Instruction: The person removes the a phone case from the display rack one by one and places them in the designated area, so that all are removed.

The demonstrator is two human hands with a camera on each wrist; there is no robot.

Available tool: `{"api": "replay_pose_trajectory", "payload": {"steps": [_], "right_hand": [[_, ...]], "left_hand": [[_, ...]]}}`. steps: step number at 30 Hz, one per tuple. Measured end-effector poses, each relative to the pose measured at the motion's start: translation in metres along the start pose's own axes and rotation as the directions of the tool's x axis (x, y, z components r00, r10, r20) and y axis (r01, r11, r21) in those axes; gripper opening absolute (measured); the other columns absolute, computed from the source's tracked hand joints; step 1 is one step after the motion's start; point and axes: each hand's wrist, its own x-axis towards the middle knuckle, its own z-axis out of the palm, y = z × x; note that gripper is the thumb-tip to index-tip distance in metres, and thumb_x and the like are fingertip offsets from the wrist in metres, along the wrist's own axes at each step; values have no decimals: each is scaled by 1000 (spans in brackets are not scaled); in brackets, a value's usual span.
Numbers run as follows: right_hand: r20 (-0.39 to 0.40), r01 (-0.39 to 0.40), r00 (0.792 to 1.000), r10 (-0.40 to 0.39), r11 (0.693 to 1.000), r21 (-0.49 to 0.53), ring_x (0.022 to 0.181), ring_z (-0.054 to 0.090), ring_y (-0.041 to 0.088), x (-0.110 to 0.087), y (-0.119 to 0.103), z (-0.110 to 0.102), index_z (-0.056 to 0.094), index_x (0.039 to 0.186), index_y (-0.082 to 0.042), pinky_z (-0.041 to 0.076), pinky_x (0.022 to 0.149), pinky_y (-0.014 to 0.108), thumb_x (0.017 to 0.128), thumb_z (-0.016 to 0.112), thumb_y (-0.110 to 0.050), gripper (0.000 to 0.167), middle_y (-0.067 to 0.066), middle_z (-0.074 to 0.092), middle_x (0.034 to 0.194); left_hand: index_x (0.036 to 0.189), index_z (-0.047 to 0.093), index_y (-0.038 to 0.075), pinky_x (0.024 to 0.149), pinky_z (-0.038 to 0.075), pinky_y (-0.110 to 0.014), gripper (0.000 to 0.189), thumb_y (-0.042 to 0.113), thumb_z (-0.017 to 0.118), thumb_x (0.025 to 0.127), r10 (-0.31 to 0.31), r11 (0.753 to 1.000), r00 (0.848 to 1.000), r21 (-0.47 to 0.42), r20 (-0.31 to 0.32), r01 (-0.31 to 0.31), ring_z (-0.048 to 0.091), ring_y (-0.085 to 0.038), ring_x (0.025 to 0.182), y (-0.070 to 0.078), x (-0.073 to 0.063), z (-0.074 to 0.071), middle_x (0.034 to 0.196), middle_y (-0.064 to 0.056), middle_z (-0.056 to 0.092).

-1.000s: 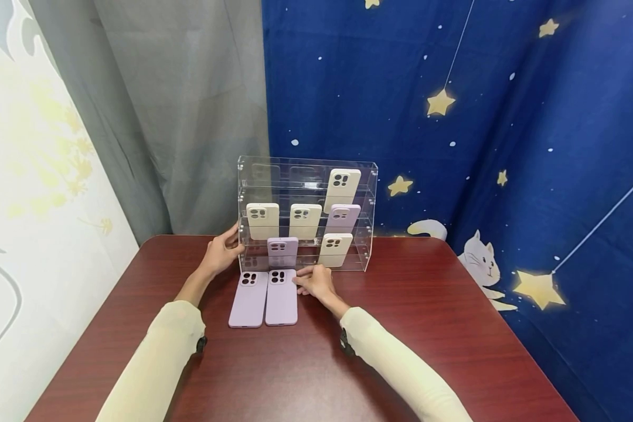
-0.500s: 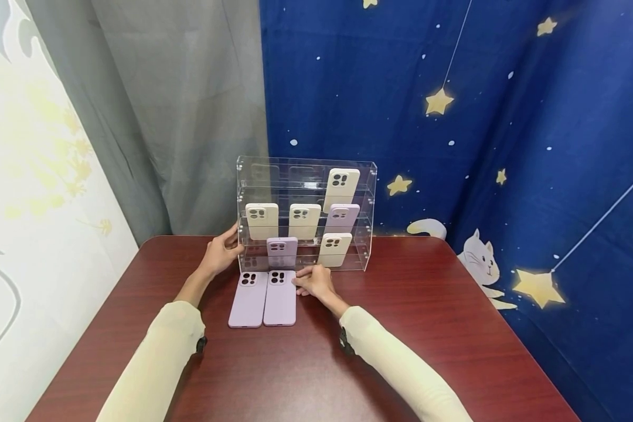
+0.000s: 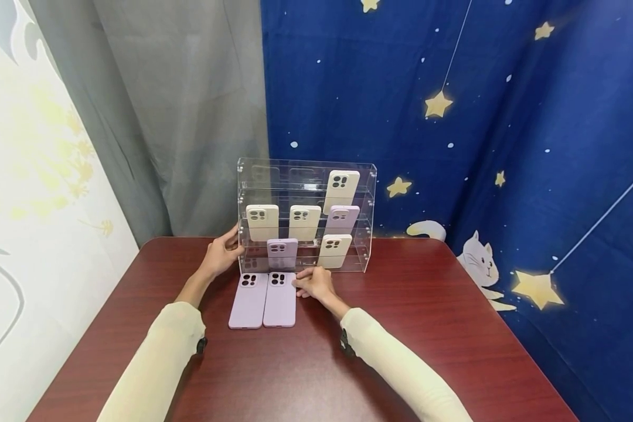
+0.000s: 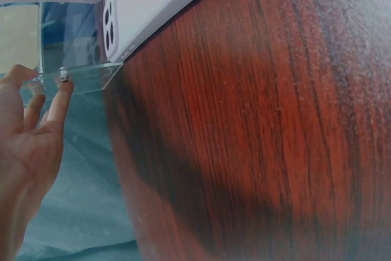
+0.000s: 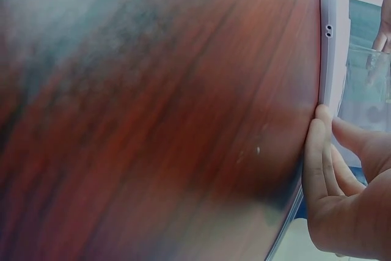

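Note:
Two lilac phone cases lie side by side, backs up, on the table before a clear acrylic display rack (image 3: 306, 190). At the right case (image 3: 280, 305), thumb and fingertips of my right hand (image 3: 316, 283) pinch the upper right edge; the right wrist view shows them low at its side (image 5: 327, 41). The left case (image 3: 247, 308) lies against it. My left hand (image 3: 220, 254) holds the rack's left side panel, some fingers hidden behind it in the head view. In the left wrist view, its fingertips (image 4: 64, 87) are on the clear panel's edge.
The rack's tiers bear cream cases, among them one at the top right (image 3: 341, 190), and lilac ones, one in the bottom tier (image 3: 282, 251). Wooden tabletop (image 3: 417, 328) extends to both sides. Grey and blue curtains (image 3: 348, 88) hang behind the table.
The right lilac case has shifted very slightly left, closer against its neighbour, with my right hand at its edge. My left hand has stayed at the rack.

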Motion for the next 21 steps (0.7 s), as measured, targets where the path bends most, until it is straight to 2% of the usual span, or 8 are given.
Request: {"api": "replay_pose_trajectory", "payload": {"steps": [7, 14, 21], "right_hand": [[-3, 28, 1000, -28, 999, -27, 62, 75, 31, 1, 3, -5, 78, 104, 7, 63, 53, 31, 87, 82, -3, 20, 18, 77, 81], [-9, 74, 997, -75, 994, -82, 68, 76, 35, -2, -1, -13, 79, 103, 4, 65, 59, 37, 87, 83, -5, 18, 13, 78, 82], [-30, 117, 992, -123, 981, -152, 69, 77, 34, -5, -8, -23, 80, 105, 0, 64, 57, 34, 85, 87, -11, 24, 8, 79, 81]], "left_hand": [[164, 33, 19, 102, 54, -47, 75, 2, 65, 97, -3, 1000, 1000, 7, 5, 3, 62, -39, 127, 1, -1, 1, 148, -22, 53], [163, 34, 17, 101, 54, -45, 76, 2, 66, 96, -12, 1000, 1000, 6, -5, 12, 62, -40, 126, 2, -2, 1, 146, -24, 54], [163, 33, 15, 102, 53, -47, 76, 0, 65, 96, 5, 1000, 1000, -5, -1, -5, 61, -41, 126, 3, -3, 0, 146, -25, 54]]}}
